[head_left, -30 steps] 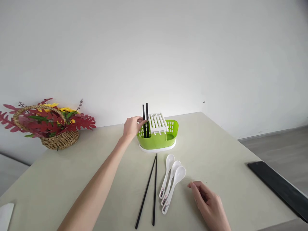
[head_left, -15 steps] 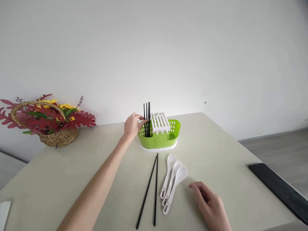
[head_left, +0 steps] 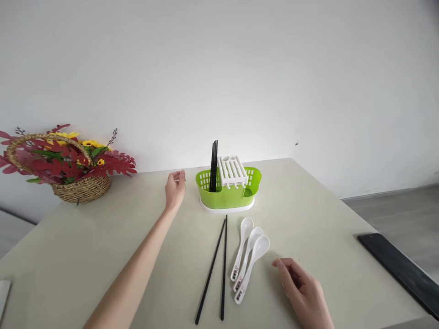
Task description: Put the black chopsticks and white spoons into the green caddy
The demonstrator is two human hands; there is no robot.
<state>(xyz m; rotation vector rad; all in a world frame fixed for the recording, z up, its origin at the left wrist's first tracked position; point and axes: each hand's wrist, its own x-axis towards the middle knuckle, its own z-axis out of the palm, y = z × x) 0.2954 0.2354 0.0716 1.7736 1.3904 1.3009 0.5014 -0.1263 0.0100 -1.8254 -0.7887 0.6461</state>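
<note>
My left hand (head_left: 175,189) is in the air left of a green cutlery holder (head_left: 222,198). Its fingers are loosely curled and a little apart, with nothing in them. Several black chopsticks (head_left: 213,169) stand upright in the holder's left compartment, leaning together. A white slotted rack (head_left: 233,171) with small hooks spans the holder's middle. In front of it, two more black chopsticks (head_left: 223,274) lie on the table, their far tips close together. Beside them are three white spoons (head_left: 254,258), overlapping. My right hand (head_left: 305,290) rests right of the spoons, thumb against the curled index finger, holding nothing visible.
A wicker basket (head_left: 82,189) of red leaves and yellow flowers stands at the back left. By the right table edge lies a black phone-like slab (head_left: 394,269). A white object (head_left: 4,297) shows at the left edge. The wall (head_left: 219,82) borders the table's back.
My left hand has let go of the chopsticks in the holder and moved left, away from them. Those chopsticks now lean closer together. My right hand is nearly still; the view has shifted slightly.
</note>
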